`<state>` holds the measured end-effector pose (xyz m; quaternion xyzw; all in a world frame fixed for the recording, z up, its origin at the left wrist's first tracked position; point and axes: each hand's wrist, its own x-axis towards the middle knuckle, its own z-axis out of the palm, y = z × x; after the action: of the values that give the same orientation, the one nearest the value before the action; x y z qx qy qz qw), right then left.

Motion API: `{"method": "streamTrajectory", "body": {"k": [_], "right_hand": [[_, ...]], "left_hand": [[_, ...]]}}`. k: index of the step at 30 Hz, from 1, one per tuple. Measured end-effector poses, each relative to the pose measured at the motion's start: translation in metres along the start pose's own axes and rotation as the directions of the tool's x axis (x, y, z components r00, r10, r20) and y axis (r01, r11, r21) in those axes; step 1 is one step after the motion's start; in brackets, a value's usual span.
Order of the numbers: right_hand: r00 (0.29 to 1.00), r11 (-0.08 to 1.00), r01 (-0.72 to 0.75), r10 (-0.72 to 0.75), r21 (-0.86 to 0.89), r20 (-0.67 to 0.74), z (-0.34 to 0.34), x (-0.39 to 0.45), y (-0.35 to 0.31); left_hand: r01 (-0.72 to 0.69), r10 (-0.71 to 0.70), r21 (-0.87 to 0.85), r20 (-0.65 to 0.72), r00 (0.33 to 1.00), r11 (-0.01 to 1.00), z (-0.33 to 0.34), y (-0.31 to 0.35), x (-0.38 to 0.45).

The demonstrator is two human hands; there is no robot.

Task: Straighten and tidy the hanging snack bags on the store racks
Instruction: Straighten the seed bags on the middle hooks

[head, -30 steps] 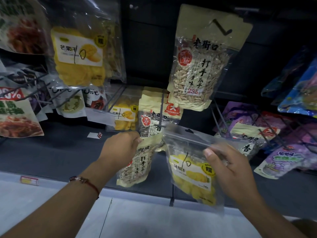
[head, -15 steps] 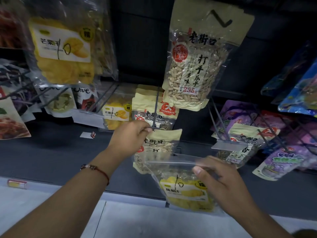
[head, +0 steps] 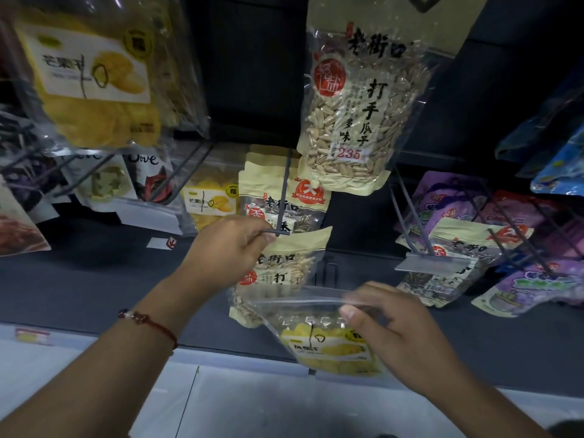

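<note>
Two hands, two bags at the peg hook.
Left hand (head: pixel 226 248) pinches seed bag (head: pixel 278 279) top at hook (head: pixel 282 197) tip, bag hanging upright; right hand (head: pixel 401 330), lower right, grips mango bag (head: pixel 328 346), tilted, top edge leftward.

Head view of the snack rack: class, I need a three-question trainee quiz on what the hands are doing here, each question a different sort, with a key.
1. True or false: the right hand holds a clear bag of yellow dried fruit.
2. The left hand grips: A) a sunflower seed bag B) a purple bag C) a price tag.
3. Fill in: the seed bag is at the tip of a metal ____.

Key: 1 true; 2 A; 3 hook.
</note>
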<state>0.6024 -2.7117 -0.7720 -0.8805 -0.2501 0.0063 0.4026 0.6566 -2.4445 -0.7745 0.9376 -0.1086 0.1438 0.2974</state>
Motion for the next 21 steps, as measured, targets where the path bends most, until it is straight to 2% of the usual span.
{"method": "streamTrajectory", "body": {"k": [4, 10, 16, 21], "right_hand": [[1.000, 1.000, -0.007, 0.007, 0.009, 0.021, 0.003, 0.001, -0.003], [0.999, 1.000, -0.011, 0.011, -0.010, 0.034, 0.008, 0.002, -0.006], [0.997, 0.999, -0.049, 0.048, 0.005, 0.052, 0.010, 0.000, -0.005], [0.997, 0.998, -0.064, 0.063, 0.014, 0.047, 0.012, 0.002, -0.001]], "left_hand": [[-0.013, 0.013, 0.057, -0.010, 1.000, 0.998, -0.001, 0.000, 0.004], [0.110, -0.109, 0.045, -0.019, 0.994, 0.993, 0.009, -0.003, 0.012], [0.145, -0.142, 0.029, -0.078, 0.987, 0.989, 0.017, -0.002, 0.020], [0.195, -0.191, 0.060, -0.074, 0.979, 0.979, 0.019, -0.001, 0.025]]}}
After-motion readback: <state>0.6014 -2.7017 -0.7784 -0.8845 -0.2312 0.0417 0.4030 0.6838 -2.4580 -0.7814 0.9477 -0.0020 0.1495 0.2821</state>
